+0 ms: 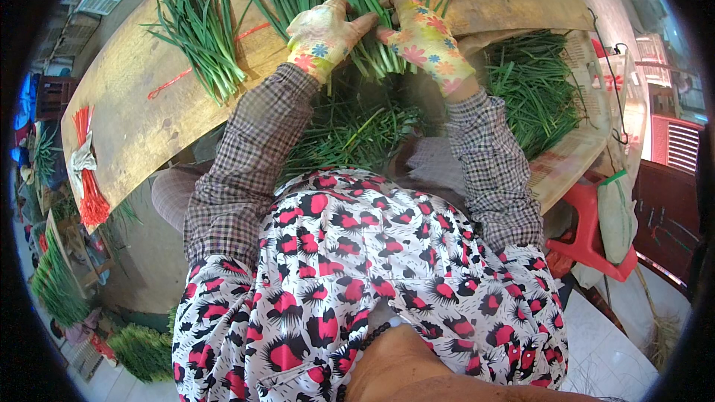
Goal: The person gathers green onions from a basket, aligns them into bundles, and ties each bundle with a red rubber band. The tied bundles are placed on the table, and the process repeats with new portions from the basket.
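Note:
My left hand (327, 36), in a flower-patterned fingerless-tip glove, is at the left side of a bunch of long green leaves with pale stems, likely garlic chives (380, 58), at the edge of the wooden board (134, 123). On the bunch's right side is my right hand (427, 42), gloved alike. Both hands' fingers are at the stems, the thumbs pointing towards each other. A smaller bunch of the greens (206, 33) lies on the board to the left, over a red tie (167, 84). Loose leaves (357, 134) lie below my hands.
A bundle of red ties (86, 173), wrapped with pale cloth, lies at the board's left end. At the right, a pile of greens (530, 89) fills a pale crate (575, 156) beside a red plastic stool (581, 234). More greens (142, 352) stand at the lower left.

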`<control>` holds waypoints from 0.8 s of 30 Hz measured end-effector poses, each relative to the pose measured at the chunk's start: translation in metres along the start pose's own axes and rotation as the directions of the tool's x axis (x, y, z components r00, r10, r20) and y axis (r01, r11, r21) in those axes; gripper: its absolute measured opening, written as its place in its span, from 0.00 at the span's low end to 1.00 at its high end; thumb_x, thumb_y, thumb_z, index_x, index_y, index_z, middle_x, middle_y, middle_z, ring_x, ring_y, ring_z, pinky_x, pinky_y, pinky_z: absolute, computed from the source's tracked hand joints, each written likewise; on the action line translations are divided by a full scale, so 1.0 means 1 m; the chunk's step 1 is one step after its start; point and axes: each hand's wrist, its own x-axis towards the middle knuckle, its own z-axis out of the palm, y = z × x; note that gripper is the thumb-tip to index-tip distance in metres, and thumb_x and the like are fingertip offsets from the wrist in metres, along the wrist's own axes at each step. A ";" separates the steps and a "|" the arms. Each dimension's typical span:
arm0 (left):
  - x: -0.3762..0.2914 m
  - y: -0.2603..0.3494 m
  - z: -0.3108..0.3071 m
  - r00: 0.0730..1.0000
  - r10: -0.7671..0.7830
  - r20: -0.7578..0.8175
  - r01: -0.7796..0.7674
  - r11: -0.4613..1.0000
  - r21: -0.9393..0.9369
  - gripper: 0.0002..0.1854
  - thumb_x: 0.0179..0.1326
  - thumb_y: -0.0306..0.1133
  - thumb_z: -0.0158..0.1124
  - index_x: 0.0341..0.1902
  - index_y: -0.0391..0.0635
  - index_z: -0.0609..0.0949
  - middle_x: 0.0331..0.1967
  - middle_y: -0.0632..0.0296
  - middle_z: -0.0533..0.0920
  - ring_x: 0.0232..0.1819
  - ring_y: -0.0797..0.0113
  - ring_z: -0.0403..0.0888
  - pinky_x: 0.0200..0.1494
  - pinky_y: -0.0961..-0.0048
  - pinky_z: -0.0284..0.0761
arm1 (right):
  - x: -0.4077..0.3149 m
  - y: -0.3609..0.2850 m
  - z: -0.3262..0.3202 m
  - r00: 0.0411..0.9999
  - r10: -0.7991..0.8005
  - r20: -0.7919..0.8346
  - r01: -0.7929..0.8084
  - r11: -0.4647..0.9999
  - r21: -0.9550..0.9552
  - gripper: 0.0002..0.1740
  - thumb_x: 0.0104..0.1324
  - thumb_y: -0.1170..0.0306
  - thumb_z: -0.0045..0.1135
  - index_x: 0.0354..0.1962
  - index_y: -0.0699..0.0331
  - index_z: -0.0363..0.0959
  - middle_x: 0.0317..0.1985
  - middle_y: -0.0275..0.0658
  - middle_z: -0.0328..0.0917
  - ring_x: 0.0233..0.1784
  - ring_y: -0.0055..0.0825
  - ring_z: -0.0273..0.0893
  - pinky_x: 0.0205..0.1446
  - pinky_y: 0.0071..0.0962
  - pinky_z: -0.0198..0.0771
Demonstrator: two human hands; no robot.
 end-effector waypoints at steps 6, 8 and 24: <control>0.001 -0.017 0.009 0.999 -0.004 -0.053 0.005 1.000 0.016 0.27 0.55 0.53 0.58 0.50 0.45 0.79 0.46 0.51 0.82 0.49 0.50 0.80 0.51 0.60 0.74 | -0.002 0.008 0.009 0.998 -0.015 -0.059 0.015 1.000 0.004 0.18 0.60 0.64 0.52 0.47 0.59 0.68 0.44 0.46 0.74 0.45 0.48 0.75 0.47 0.43 0.72; -0.001 -0.020 0.009 0.998 -0.027 -0.051 0.027 1.000 -0.013 0.26 0.55 0.52 0.58 0.50 0.44 0.79 0.47 0.50 0.81 0.49 0.50 0.79 0.51 0.60 0.74 | -0.002 0.008 0.009 0.997 -0.024 -0.079 0.025 1.000 0.015 0.17 0.60 0.65 0.51 0.46 0.59 0.68 0.44 0.47 0.73 0.44 0.49 0.76 0.47 0.43 0.72; -0.004 -0.030 0.003 0.993 -0.104 -0.060 0.072 0.917 -0.393 0.24 0.55 0.50 0.61 0.44 0.40 0.82 0.37 0.52 0.84 0.38 0.58 0.83 0.45 0.67 0.75 | -0.003 -0.002 -0.001 0.998 0.054 -0.026 -0.056 0.996 -0.071 0.18 0.61 0.62 0.51 0.49 0.56 0.69 0.43 0.47 0.73 0.43 0.48 0.76 0.45 0.44 0.71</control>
